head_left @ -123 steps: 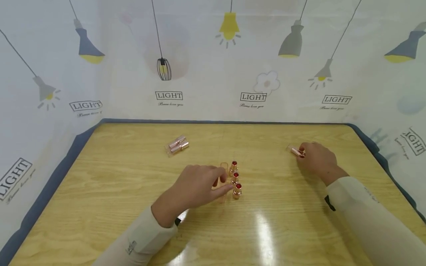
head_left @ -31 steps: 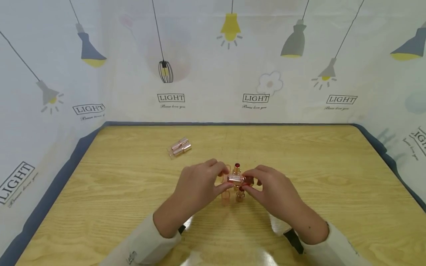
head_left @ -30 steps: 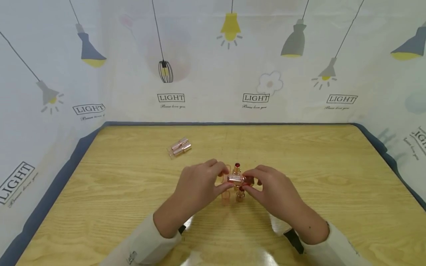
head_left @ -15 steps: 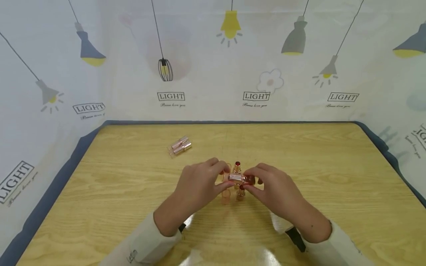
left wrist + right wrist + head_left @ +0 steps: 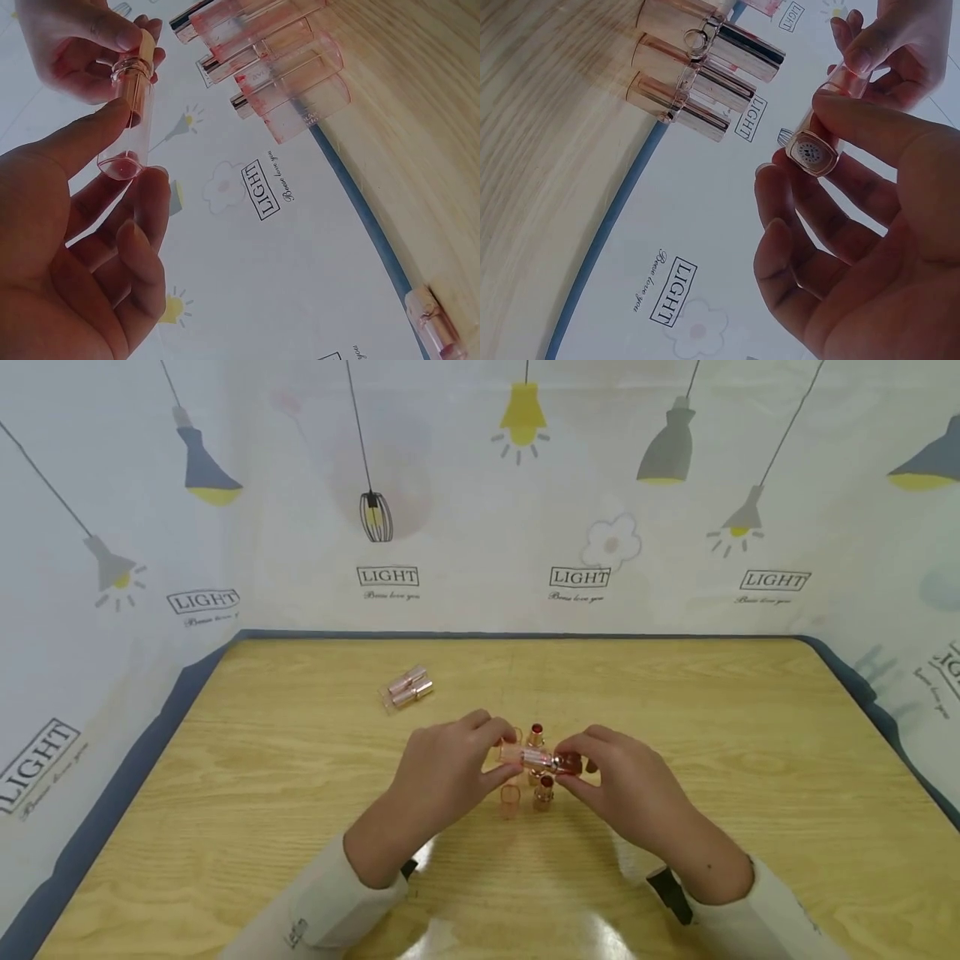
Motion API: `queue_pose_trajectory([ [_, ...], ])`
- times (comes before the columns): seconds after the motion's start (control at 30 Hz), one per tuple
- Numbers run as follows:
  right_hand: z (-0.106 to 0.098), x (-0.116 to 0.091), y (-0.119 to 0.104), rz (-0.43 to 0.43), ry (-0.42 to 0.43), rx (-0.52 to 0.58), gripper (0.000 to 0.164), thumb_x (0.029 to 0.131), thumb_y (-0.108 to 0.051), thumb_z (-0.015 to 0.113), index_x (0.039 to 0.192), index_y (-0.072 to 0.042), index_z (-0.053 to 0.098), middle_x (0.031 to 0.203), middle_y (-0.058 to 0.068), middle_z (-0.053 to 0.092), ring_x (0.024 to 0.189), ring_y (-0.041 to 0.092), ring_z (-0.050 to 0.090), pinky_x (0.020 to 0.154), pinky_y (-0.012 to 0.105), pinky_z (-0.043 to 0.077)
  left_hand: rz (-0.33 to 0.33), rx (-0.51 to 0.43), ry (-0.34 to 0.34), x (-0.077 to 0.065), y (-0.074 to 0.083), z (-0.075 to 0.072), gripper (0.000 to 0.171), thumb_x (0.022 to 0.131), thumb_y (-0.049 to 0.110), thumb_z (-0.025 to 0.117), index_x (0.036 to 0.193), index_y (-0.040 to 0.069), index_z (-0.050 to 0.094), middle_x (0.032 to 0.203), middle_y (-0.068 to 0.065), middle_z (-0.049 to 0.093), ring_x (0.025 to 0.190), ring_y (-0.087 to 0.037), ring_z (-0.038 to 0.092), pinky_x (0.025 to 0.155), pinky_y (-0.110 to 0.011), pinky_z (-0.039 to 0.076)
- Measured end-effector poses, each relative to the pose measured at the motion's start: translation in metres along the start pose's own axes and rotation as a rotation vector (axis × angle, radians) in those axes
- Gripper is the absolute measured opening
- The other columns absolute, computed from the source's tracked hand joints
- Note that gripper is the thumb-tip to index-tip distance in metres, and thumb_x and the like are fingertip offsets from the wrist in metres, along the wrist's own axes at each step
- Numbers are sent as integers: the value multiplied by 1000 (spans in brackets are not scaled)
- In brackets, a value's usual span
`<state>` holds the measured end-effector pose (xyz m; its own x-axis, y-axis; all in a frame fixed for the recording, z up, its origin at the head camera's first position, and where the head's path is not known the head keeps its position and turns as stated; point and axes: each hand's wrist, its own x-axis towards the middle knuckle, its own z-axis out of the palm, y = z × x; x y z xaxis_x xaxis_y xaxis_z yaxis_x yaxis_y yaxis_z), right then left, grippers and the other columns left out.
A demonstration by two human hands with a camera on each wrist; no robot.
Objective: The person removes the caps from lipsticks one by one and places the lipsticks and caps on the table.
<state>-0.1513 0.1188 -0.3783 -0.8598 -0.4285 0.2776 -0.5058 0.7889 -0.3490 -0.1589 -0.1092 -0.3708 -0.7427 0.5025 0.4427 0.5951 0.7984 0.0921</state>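
Observation:
Both hands hold one rose-gold lipstick (image 5: 538,760) lying level above the middle of the table. My left hand (image 5: 446,772) pinches its clear pinkish cap (image 5: 140,154) between thumb and fingers. My right hand (image 5: 633,785) grips the base (image 5: 812,152) at the other end. In the left wrist view, the metal tube reaches partway into the cap. Uncapped lipsticks with dark red tips stand in a row beneath, the front lipstick (image 5: 543,793) plainest and the middle one mostly hidden. Left of this row stand clear caps, with the front cap (image 5: 510,802) showing best.
Two capped lipsticks (image 5: 411,692) lie side by side toward the back left of the wooden table (image 5: 300,827). A white sheet (image 5: 465,510) printed with lamps rises behind and at both sides, with a blue border along the table's back edge.
The right hand came in from the far right with the lipstick picked up there and met the left hand. Within the last half second, the left hand shifted slightly left and more clear cap shows.

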Motion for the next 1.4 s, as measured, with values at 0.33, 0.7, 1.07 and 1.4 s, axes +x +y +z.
queue_pose_trajectory([
  [0.33, -1, 0, 5, 3, -25, -13, 27, 79, -16, 86, 103, -12, 74, 91, -5, 69, 74, 8, 59, 67, 28, 48, 25, 34, -28, 0, -2, -2, 29, 83, 43, 81, 105, 25, 75, 89, 8, 68, 53, -3, 54, 42, -19, 30],
  [0.7, -13, -10, 17, 31, -36, -39, 23, 80, -14, 85, 100, -11, 75, 91, 0, 63, 77, 12, 54, 65, 28, 47, 2, 37, -44, 1, -4, -3, 30, 82, 42, 81, 104, 23, 73, 86, 7, 67, 48, -2, 44, 42, -18, 23],
  [1.07, -9, -20, 18, 15, -78, 37, 21, 78, -14, 86, 95, -17, 75, 80, -11, 63, 75, 9, 59, 70, 30, 49, -11, 53, -39, 0, -4, -3, 30, 84, 44, 80, 105, 24, 72, 85, 7, 67, 48, -3, 43, 42, -19, 25],
  [1.4, 1, -30, 12, 23, -130, 30, 20, 80, -21, 85, 96, -17, 74, 71, -15, 57, 66, 5, 51, 63, 24, 41, -26, 42, -61, 1, -2, -3, 29, 85, 43, 79, 105, 23, 72, 87, 7, 68, 50, -4, 49, 42, -19, 29],
])
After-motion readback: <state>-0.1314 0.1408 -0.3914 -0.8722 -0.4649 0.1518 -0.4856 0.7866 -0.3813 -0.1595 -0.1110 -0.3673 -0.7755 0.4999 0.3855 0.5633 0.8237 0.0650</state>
